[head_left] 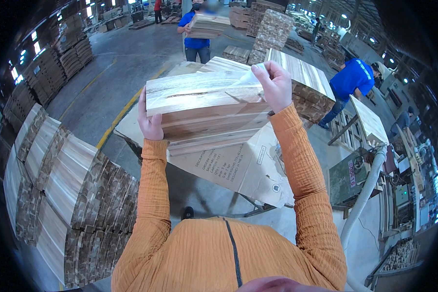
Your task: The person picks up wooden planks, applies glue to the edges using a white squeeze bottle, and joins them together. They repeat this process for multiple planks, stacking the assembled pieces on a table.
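Note:
My left hand [151, 119] grips the left end of a pale wooden board [199, 92], thumb on its near edge and fingers along its end. The board lies tilted over more boards [214, 125] with brown and light streaks. My right hand [276, 86] is closed above the board's right end. Between its thumb and fingers is a thin, whitish, see-through sheet [250, 76] that reaches down onto the board; its exact kind is unclear. Under the boards lies a flattened cardboard carton [228, 168] with print, on a table.
Stacked wooden panels [65, 177] stand close on my left. Another panel stack [306, 80] is beyond the table at right. A person in blue [197, 39] carries boards ahead; another person [351, 82] bends at right, near a green machine [348, 175] with a pale hose [367, 190].

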Action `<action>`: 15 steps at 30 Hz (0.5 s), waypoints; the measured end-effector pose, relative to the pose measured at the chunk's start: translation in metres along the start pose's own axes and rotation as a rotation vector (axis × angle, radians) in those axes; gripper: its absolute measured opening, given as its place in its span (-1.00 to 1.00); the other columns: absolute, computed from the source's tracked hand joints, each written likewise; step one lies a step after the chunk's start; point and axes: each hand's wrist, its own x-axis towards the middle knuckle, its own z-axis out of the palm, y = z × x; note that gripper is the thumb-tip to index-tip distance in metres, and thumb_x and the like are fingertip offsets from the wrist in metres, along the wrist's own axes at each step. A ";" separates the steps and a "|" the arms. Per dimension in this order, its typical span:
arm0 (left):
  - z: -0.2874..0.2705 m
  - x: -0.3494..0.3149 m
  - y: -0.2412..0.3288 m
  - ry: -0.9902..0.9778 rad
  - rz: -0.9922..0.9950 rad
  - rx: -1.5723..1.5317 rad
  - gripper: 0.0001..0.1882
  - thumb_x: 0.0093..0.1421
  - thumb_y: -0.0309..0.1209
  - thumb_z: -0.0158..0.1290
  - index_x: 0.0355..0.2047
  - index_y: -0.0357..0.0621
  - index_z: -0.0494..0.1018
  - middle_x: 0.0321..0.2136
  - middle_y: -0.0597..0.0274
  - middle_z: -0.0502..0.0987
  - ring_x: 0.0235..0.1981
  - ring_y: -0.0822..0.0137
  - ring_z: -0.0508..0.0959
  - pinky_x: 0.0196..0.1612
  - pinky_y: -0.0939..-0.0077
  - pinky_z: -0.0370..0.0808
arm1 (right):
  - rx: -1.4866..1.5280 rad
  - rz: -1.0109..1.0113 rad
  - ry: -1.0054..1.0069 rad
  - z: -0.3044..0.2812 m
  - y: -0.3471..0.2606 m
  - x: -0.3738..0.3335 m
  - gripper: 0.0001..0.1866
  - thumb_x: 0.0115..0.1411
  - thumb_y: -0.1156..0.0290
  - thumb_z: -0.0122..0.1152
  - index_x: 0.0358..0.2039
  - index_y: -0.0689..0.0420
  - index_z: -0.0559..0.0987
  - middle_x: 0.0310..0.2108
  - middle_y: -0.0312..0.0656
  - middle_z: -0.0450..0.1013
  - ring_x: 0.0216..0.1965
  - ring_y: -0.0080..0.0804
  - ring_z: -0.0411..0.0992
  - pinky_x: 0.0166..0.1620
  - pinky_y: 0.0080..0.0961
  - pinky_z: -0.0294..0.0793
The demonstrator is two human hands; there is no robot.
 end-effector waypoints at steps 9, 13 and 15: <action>0.001 0.001 -0.001 -0.005 0.050 0.031 -0.07 0.09 0.17 -0.01 0.20 -0.40 0.11 0.13 -0.05 0.28 0.16 0.16 0.29 0.20 0.35 0.18 | -0.033 -0.030 0.011 0.003 0.002 0.002 -0.72 0.11 0.26 0.25 -0.55 0.22 0.50 -0.69 -0.42 0.32 -0.62 -0.72 0.20 -0.55 -0.67 0.21; 0.002 0.001 0.001 -0.010 0.052 0.027 -0.06 0.09 0.19 -0.01 0.20 -0.40 0.11 0.14 -0.05 0.28 0.17 0.16 0.29 0.20 0.34 0.18 | -0.052 -0.036 0.021 0.000 0.001 0.002 -0.72 0.11 0.26 0.25 -0.55 0.22 0.50 -0.70 -0.42 0.31 -0.63 -0.72 0.20 -0.56 -0.67 0.20; 0.001 0.001 0.000 -0.002 0.050 0.029 -0.06 0.08 0.19 -0.01 0.21 -0.39 0.11 0.14 -0.05 0.28 0.17 0.17 0.29 0.20 0.34 0.18 | -0.046 -0.028 0.016 0.000 -0.001 0.001 -0.71 0.11 0.26 0.25 -0.56 0.22 0.50 -0.71 -0.42 0.31 -0.63 -0.73 0.20 -0.56 -0.67 0.20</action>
